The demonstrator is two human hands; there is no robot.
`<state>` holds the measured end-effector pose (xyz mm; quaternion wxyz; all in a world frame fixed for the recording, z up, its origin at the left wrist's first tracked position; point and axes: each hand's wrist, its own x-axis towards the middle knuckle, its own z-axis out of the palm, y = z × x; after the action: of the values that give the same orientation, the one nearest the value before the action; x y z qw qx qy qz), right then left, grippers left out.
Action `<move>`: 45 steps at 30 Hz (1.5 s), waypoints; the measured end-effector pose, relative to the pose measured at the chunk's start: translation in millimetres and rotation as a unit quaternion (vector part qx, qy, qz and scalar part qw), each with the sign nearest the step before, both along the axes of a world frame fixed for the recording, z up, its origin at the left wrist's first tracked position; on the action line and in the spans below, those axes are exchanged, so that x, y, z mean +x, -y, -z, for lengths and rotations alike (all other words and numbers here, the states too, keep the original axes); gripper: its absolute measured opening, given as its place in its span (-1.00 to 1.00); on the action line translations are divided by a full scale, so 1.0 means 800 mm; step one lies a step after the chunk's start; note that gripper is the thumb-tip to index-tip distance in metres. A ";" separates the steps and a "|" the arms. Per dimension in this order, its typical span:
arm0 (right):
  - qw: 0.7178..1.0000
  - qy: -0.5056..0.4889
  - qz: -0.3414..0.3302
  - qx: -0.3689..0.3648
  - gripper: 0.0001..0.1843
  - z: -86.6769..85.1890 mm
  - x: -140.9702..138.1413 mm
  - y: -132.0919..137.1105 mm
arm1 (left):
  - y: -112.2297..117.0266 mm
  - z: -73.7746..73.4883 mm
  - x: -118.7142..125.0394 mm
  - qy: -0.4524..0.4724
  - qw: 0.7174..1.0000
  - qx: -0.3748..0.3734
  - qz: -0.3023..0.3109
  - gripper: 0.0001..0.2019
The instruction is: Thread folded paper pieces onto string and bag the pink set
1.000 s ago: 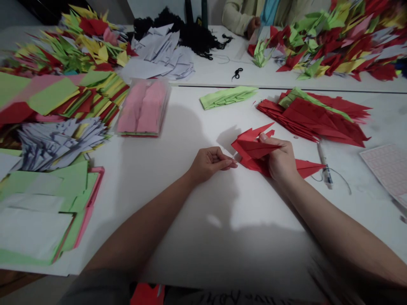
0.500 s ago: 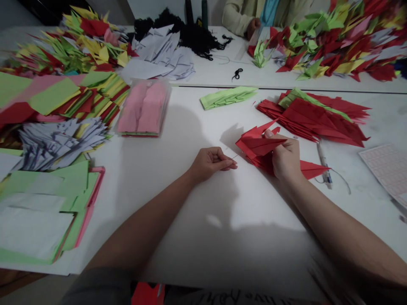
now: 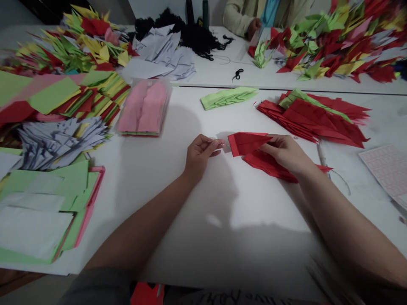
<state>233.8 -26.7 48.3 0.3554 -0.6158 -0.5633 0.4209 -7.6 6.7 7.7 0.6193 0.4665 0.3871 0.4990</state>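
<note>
My left hand (image 3: 197, 160) is closed in a pinch on a thin needle (image 3: 224, 145), whose tip points right. My right hand (image 3: 288, 153) grips a red folded paper (image 3: 248, 143) by its narrow right end, its wide left edge facing the needle. A small gap seems to lie between needle and paper. Under the right hand a stack of red folded papers (image 3: 269, 166) lies on the white table (image 3: 197, 237). Behind it is a bigger pile of red folded papers (image 3: 318, 116) with a green one on top.
Green folded papers (image 3: 229, 98) and a plastic packet of pink paper (image 3: 144, 108) lie farther back. Coloured paper stacks (image 3: 47, 186) cover the left side. A pen (image 3: 322, 156) and a printed sheet (image 3: 386, 171) are at right. Across the table sits a person (image 3: 241, 19) beside heaped folded paper (image 3: 343, 42).
My right hand has turned a red folded paper level, its wide end toward the left hand. My left hand has shifted slightly left and up, and the needle now shows more clearly.
</note>
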 end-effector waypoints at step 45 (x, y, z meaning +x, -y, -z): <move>0.986 0.117 -0.119 0.019 -0.61 -0.005 -0.007 0.006 | -0.003 0.001 0.001 0.029 1.000 -0.005 0.003 -0.68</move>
<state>228.2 -31.7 52.1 0.2461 -0.5823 -0.6784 0.3742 -6.6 9.1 6.7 0.6337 0.4501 0.3700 0.5089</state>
